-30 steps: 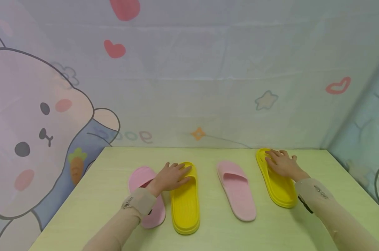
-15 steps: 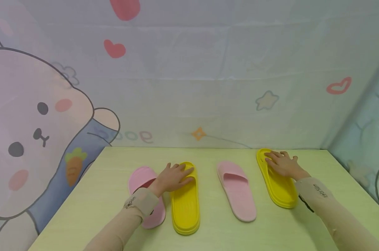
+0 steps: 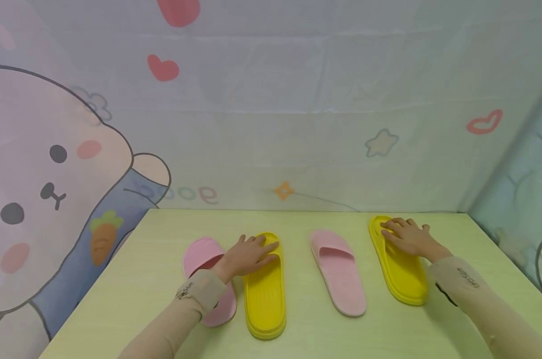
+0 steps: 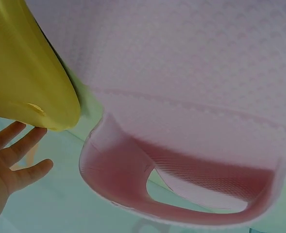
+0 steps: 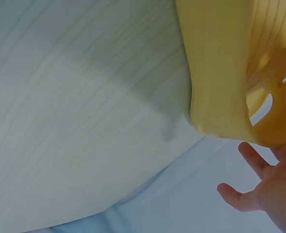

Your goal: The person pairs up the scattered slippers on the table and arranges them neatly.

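Two yellow slippers and two pink slippers lie on the table, alternating in colour, toes toward the back. My left hand (image 3: pixel 248 255) rests on the strap end of the left yellow slipper (image 3: pixel 265 304); the left wrist view shows its spread fingers at the strap's edge (image 4: pixel 45 104). Under my left wrist is the partly covered left pink slipper (image 3: pixel 203 257). My right hand (image 3: pixel 412 239) lies over the strap of the right yellow slipper (image 3: pixel 407 284), its fingers extended beside the yellow strap (image 5: pixel 220 87). Between the hands sits the right pink slipper (image 3: pixel 341 281), untouched.
The pale green-yellow table (image 3: pixel 307 331) ends at a printed cloth backdrop (image 3: pixel 271 99) with a cartoon rabbit on the left. Another cloth side (image 3: pixel 535 189) stands at the right edge.
The right yellow slipper has slid slightly toward me and to the right along with my right hand. The left yellow slipper has shifted a little toward me. Both pink slippers stay put.
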Demonstrator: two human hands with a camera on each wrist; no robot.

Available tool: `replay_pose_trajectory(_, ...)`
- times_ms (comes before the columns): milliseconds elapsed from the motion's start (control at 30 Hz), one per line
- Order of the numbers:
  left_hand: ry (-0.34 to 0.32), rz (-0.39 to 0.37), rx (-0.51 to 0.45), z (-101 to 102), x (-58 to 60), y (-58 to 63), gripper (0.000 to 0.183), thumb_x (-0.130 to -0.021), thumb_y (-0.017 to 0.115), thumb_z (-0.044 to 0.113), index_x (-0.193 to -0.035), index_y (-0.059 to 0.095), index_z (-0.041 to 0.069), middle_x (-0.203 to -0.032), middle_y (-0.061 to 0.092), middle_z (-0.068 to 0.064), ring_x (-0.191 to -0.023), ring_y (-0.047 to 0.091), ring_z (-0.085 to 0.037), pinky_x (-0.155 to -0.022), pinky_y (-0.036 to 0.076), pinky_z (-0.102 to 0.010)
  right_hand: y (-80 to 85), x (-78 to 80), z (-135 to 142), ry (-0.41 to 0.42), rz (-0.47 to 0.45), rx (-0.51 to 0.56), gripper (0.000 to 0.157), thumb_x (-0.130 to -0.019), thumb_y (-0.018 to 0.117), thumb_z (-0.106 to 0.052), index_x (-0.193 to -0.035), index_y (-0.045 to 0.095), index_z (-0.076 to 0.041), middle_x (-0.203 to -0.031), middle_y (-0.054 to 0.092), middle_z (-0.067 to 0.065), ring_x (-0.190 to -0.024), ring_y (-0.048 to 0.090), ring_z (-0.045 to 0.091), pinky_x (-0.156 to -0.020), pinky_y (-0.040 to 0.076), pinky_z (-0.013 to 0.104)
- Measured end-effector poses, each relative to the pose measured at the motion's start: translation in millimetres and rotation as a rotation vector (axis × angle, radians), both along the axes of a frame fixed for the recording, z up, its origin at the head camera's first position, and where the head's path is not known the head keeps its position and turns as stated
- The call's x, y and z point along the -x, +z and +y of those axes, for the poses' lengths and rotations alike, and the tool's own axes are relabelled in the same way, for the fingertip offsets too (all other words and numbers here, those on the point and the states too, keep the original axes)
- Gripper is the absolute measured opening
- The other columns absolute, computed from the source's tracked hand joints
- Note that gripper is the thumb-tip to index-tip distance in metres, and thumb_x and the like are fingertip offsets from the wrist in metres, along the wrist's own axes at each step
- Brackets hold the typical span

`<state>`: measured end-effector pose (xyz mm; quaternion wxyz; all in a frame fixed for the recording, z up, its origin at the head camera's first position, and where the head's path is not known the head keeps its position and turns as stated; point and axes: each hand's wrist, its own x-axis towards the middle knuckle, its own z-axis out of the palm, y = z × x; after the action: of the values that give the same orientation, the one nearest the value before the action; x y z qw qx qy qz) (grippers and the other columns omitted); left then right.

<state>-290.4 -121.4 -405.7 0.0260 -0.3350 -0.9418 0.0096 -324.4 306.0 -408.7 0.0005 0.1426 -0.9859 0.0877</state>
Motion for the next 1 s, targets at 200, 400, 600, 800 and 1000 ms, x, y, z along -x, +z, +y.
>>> replay_pose_trajectory(200, -0.012, -0.023, -0.015, 0, -3.2, 0.2, 0.047, -0.094, 0.031, 0.047, -0.133, 0.042, 0.023, -0.128, 0.049, -0.015, -0.110, 0.050, -0.035, -0.096, 0.030, -0.059, -1.5, -7.0, 5, 0.008, 0.016, 0.008, 0.055, -0.092, 0.031, -0.050, -0.129, 0.045, -0.011, -0.132, 0.039, 0.021, -0.114, 0.033, 0.050, -0.079, 0.016, 0.075)
replay_pose_trajectory(400, -0.053, -0.022, -0.023, 0, -5.7, -0.3, 0.045, -0.094, 0.032, 0.046, -0.131, 0.044, 0.024, -0.127, 0.049, -0.014, -0.110, 0.049, -0.034, -0.094, 0.032, -0.058, -2.4, -14.5, 8, 0.014, 0.026, 0.015, 0.054, -0.092, 0.033, -0.050, -0.128, 0.046, -0.012, -0.132, 0.039, 0.021, -0.114, 0.032, 0.049, -0.080, 0.016, 0.075)
replay_pose_trajectory(600, -0.097, -0.002, -0.022, 2, -5.7, -0.3, 0.045, -0.093, 0.035, 0.046, -0.130, 0.046, 0.024, -0.126, 0.051, -0.011, -0.107, 0.050, -0.031, -0.091, 0.034, -0.056, -2.7, -19.6, 11, 0.005, 0.037, 0.007, 0.054, -0.092, 0.033, -0.050, -0.127, 0.047, -0.011, -0.131, 0.040, 0.021, -0.114, 0.031, 0.050, -0.080, 0.016, 0.074)
replay_pose_trajectory(800, -0.131, 0.015, -0.011, 6, -6.6, -0.2, 0.044, -0.092, 0.036, 0.047, -0.128, 0.048, 0.025, -0.123, 0.053, -0.010, -0.101, 0.051, -0.029, -0.085, 0.038, -0.049, -2.5, -24.3, 16, 0.012, 0.036, 0.008, 0.054, -0.091, 0.034, -0.051, -0.127, 0.048, -0.012, -0.131, 0.041, 0.020, -0.114, 0.032, 0.049, -0.080, 0.015, 0.075)
replay_pose_trajectory(1000, -0.142, 0.015, 0.014, 8, -9.1, 1.0, 0.043, -0.092, 0.035, 0.047, -0.128, 0.047, 0.026, -0.123, 0.052, -0.010, -0.098, 0.051, -0.027, -0.082, 0.040, -0.044, -0.7, -30.7, 19, 0.022, 0.030, 0.001, 0.054, -0.091, 0.036, -0.051, -0.127, 0.048, -0.012, -0.131, 0.041, 0.022, -0.114, 0.032, 0.049, -0.079, 0.016, 0.075)
